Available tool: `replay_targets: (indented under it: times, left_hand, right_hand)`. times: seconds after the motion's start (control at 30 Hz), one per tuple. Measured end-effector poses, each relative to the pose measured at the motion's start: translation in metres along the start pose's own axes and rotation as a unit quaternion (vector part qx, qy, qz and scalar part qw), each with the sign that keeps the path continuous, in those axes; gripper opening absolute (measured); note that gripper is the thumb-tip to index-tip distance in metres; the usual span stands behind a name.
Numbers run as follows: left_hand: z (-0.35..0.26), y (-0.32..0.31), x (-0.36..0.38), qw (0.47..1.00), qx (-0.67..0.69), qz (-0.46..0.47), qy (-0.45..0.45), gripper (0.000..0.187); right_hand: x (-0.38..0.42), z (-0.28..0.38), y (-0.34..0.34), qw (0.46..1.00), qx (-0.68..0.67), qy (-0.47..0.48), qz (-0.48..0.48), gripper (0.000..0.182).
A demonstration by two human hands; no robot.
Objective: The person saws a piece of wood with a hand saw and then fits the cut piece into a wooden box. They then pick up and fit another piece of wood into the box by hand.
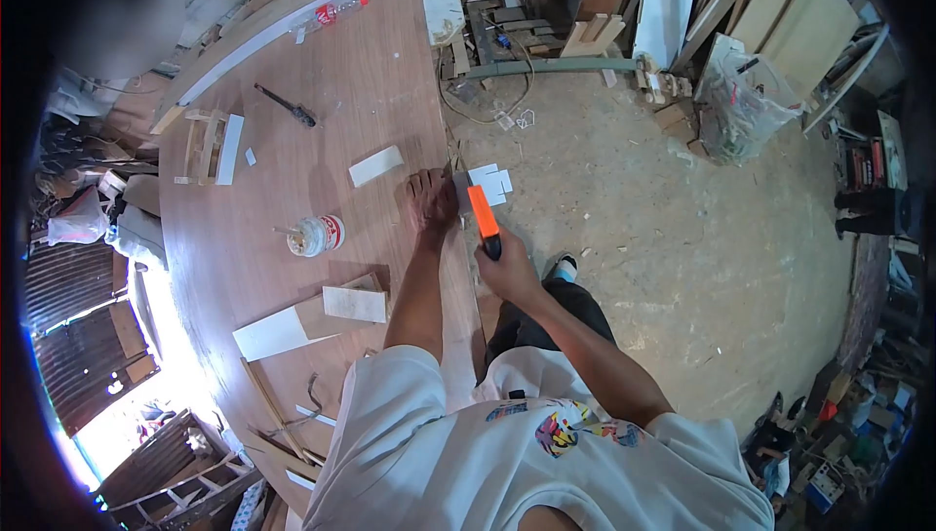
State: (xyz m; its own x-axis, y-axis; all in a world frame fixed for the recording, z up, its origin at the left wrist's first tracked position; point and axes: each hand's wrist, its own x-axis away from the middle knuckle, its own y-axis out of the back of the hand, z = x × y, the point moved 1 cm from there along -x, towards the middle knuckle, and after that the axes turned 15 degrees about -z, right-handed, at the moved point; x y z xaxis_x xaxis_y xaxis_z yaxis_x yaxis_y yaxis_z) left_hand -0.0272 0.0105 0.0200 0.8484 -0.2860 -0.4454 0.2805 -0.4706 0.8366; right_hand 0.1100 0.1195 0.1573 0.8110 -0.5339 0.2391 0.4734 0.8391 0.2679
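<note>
My right hand [507, 266] is closed around the black end of a tool's orange and black handle [485, 217], beside the table's right edge. A short grey part of the tool shows between the handle and my left hand. My left hand [432, 201] lies palm down at the table edge, fingers slightly apart; what lies under its palm is hidden. White flat pieces [490, 183] show just past the edge, right of my left hand; I cannot tell what supports them. A white block [376, 166] lies on the wooden table [370, 73] left of that hand.
On the table are a jar [317, 236], a dark tool [286, 105], white-faced boards [354, 304], a small wooden frame [203, 146] and a plastic bottle [336, 12]. A filled plastic bag [743, 107] and leaning boards [795, 29] stand at the upper right.
</note>
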Motion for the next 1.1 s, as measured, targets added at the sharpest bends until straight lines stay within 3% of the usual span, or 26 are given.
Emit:
replay_targets:
  times: [0.07, 0.13, 0.2, 0.27, 0.4, 0.5, 0.57, 0.67, 0.73, 0.77, 0.8, 0.87, 0.9, 1.0, 1.07, 1.1]
  left_hand:
    - [0.003, -0.002, -0.010, 1.000, -0.001, -0.007, -0.023, 0.024]
    - [0.005, -0.004, -0.002, 1.000, -0.001, 0.019, 0.011, 0.023]
    - [0.004, -0.006, -0.003, 0.999, 0.018, 0.007, 0.031, 0.023]
    - [0.005, -0.009, 0.000, 1.000, -0.012, -0.014, -0.006, 0.023]
    - [0.005, -0.009, -0.004, 0.999, -0.031, -0.006, -0.007, 0.023]
    - [0.003, -0.007, 0.000, 0.998, -0.055, 0.032, -0.030, 0.023]
    - [-0.001, -0.005, -0.004, 0.999, -0.043, 0.005, 0.008, 0.023]
    - [0.004, -0.006, -0.002, 1.000, -0.006, 0.007, 0.004, 0.022]
    - [0.003, -0.003, -0.002, 0.999, -0.020, 0.000, -0.026, 0.023]
    - [0.002, -0.002, -0.002, 0.998, -0.035, -0.006, -0.056, 0.024]
    - [0.004, -0.004, 0.000, 0.998, -0.035, -0.009, -0.057, 0.024]
    - [0.011, -0.016, 0.001, 1.000, -0.001, 0.003, 0.008, 0.026]
    - [0.008, -0.015, 0.001, 0.998, -0.019, -0.054, -0.013, 0.025]
    - [0.003, -0.007, -0.002, 0.999, -0.017, -0.031, -0.005, 0.024]
    - [0.008, -0.012, 0.003, 0.999, -0.032, -0.032, -0.029, 0.024]
    - [0.008, -0.013, 0.001, 0.997, -0.048, -0.039, -0.048, 0.024]
  right_hand:
    - [-0.011, 0.005, -0.006, 1.000, -0.006, -0.006, 0.010, 0.013]
    - [0.016, 0.036, 0.007, 1.000, 0.003, -0.002, -0.001, 0.014]
    - [0.026, 0.032, 0.015, 1.000, -0.008, -0.015, 0.003, 0.014]
    - [0.019, 0.022, 0.011, 0.999, -0.018, -0.025, 0.012, 0.014]
    - [-0.022, 0.012, -0.012, 1.000, 0.000, 0.007, -0.003, 0.011]
    - [-0.005, 0.025, -0.003, 1.000, -0.012, 0.005, 0.006, 0.009]
    - [-0.008, 0.031, 0.001, 1.000, -0.019, 0.022, 0.002, 0.008]
    - [-0.027, 0.048, -0.001, 0.999, -0.050, -0.014, 0.016, 0.007]
    - [-0.045, 0.078, -0.006, 0.977, -0.066, -0.170, 0.109, 0.005]
    - [-0.048, 0.061, -0.017, 0.991, -0.041, -0.094, 0.082, 0.007]
    - [-0.041, 0.063, -0.011, 0.992, -0.041, -0.091, 0.081, 0.007]
    - [-0.020, 0.077, 0.012, 0.997, -0.022, -0.034, 0.070, 0.007]
    - [-0.011, 0.083, 0.022, 0.996, -0.020, -0.037, 0.073, 0.007]
    - [-0.001, 0.072, 0.028, 0.992, -0.056, -0.064, 0.089, 0.015]
    - [-0.022, 0.021, 0.004, 0.999, -0.037, 0.018, 0.025, 0.008]
    - [-0.030, 0.026, -0.001, 0.999, -0.036, 0.022, 0.027, 0.008]
